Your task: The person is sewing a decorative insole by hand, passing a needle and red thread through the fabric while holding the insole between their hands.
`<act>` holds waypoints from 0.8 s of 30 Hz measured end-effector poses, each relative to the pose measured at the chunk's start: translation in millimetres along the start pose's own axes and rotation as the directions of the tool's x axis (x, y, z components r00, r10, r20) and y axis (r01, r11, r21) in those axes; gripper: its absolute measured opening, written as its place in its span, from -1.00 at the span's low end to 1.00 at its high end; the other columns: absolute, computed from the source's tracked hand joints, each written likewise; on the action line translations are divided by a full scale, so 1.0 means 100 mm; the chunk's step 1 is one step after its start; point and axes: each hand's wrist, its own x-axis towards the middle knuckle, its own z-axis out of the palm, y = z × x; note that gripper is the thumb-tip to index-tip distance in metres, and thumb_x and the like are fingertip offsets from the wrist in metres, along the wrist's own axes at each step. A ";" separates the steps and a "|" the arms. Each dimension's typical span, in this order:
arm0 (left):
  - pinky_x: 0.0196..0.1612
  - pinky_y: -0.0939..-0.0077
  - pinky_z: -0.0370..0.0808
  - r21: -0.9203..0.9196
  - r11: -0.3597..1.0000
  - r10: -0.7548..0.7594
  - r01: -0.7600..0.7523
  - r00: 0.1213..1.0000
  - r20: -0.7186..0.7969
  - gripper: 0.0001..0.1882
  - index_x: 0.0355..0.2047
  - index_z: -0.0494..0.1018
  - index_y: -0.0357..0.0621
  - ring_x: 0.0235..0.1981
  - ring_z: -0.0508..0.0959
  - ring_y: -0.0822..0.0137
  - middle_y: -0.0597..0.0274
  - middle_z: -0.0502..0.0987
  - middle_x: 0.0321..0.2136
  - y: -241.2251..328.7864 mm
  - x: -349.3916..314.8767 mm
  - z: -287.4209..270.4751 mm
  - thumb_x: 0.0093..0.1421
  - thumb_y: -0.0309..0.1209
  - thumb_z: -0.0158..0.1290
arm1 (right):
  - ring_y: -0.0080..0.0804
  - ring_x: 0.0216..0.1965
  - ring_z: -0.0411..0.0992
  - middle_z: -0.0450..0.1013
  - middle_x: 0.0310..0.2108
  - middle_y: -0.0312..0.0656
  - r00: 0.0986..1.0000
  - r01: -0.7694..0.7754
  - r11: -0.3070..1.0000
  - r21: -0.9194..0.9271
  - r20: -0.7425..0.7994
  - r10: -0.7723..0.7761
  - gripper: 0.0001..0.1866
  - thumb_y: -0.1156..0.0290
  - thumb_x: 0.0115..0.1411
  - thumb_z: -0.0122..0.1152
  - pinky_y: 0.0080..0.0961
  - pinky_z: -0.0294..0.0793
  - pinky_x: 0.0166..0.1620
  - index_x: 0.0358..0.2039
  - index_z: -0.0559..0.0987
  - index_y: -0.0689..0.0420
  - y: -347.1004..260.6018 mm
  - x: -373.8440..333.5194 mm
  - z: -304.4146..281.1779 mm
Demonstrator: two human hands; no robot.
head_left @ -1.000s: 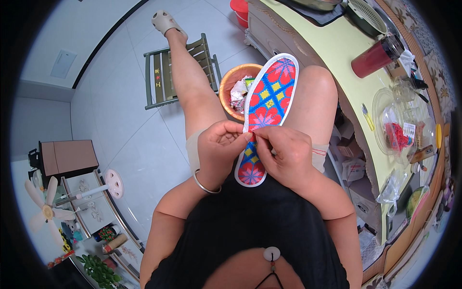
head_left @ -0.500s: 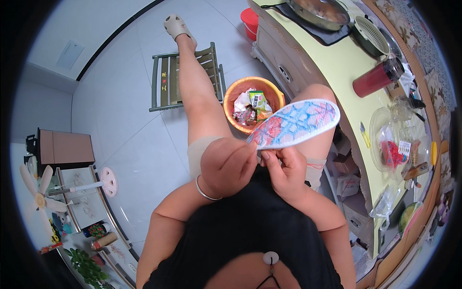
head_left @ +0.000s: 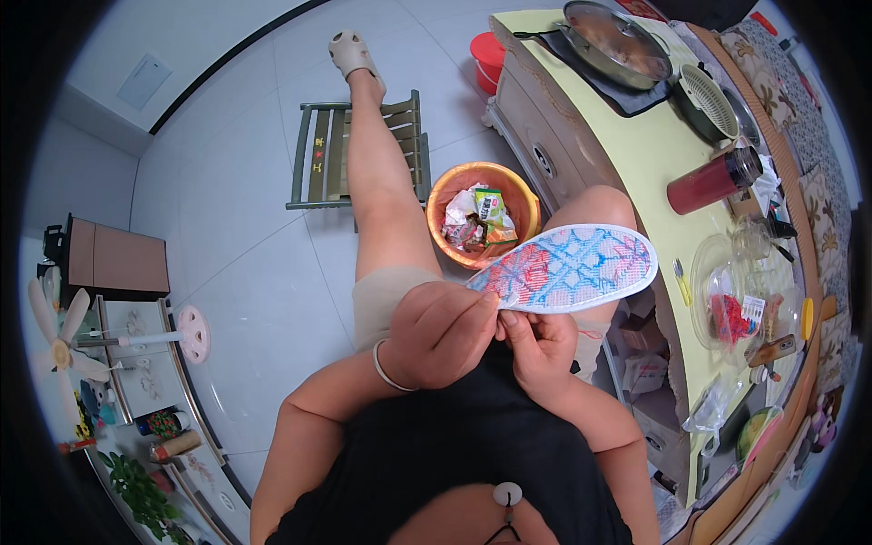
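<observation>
Blue-and-red insole (head_left: 581, 271)
Left grip (head_left: 439, 332) pinches its edge; right grip (head_left: 545, 352) seems closed on it too, though partly hidden.

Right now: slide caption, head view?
Left hand and right hand hold a patterned insole near an orange bin.

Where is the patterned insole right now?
In the head view, the insole is right of centre, held by the left hand and right hand, just below and to the right of the orange bin.
</observation>
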 end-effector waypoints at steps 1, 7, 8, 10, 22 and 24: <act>-0.47 0.47 0.43 -0.002 1.000 -0.005 0.005 1.000 -0.005 -0.66 -0.26 0.46 -0.37 -0.51 0.51 0.29 0.18 0.46 -0.44 0.00 -0.01 0.00 -0.12 -0.60 0.17 | -0.64 -0.48 0.33 0.41 -0.47 -0.28 1.000 0.001 1.000 0.009 0.008 -0.001 -0.90 0.62 0.24 0.02 -0.69 0.34 -0.40 -0.24 0.46 0.31 0.00 0.00 0.00; -0.46 0.46 0.44 -0.029 0.999 -0.044 0.043 0.999 -0.025 -0.67 -0.27 0.47 -0.33 -0.51 0.51 0.29 0.19 0.45 -0.44 0.00 -0.01 0.01 -0.12 -0.58 0.19 | -0.65 -0.47 0.32 0.40 -0.45 -0.29 1.000 -0.011 0.999 0.047 0.021 0.010 -0.89 0.61 0.25 0.02 -0.71 0.33 -0.39 -0.22 0.45 0.30 0.00 0.00 0.02; -0.46 0.46 0.44 -0.038 0.998 -0.054 0.053 0.998 -0.027 -0.67 -0.28 0.47 -0.33 -0.51 0.51 0.29 0.19 0.45 -0.45 0.00 -0.01 0.01 -0.13 -0.59 0.20 | -0.65 -0.48 0.32 0.40 -0.46 -0.29 1.000 -0.011 0.998 0.056 0.018 0.010 -0.90 0.60 0.25 0.02 -0.72 0.33 -0.40 -0.22 0.44 0.30 0.01 0.01 0.02; -0.47 0.45 0.44 -0.056 0.996 -0.073 0.070 0.997 -0.037 -0.68 -0.29 0.48 -0.31 -0.52 0.51 0.27 0.19 0.45 -0.45 0.00 -0.01 0.01 -0.14 -0.59 0.20 | -0.66 -0.50 0.31 0.40 -0.47 -0.28 1.000 -0.020 0.996 0.087 0.004 0.020 -0.91 0.59 0.25 0.01 -0.73 0.31 -0.43 -0.23 0.44 0.29 0.02 0.01 0.03; -0.51 0.42 0.42 -0.203 0.974 -0.100 0.098 0.995 0.003 -0.70 -0.33 0.47 -0.29 -0.56 0.50 0.24 0.18 0.47 -0.49 0.01 0.01 0.02 -0.15 -0.65 0.19 | -0.64 -0.59 0.31 0.43 -0.53 -0.24 0.995 -0.101 0.959 0.264 0.023 0.099 -0.93 0.56 0.25 0.03 -0.73 0.27 -0.53 -0.29 0.47 0.27 0.04 0.03 0.01; -0.47 0.43 0.45 -0.204 0.969 -0.129 0.139 0.990 0.064 -0.67 -0.32 0.46 -0.28 -0.54 0.52 0.22 0.16 0.49 -0.47 0.03 0.05 -0.05 -0.17 -0.70 0.20 | -0.67 -0.57 0.33 0.44 -0.51 -0.24 0.987 -0.164 0.953 0.253 0.047 0.157 -0.94 0.59 0.24 0.03 -0.76 0.28 -0.52 -0.30 0.47 0.26 -0.04 0.05 0.00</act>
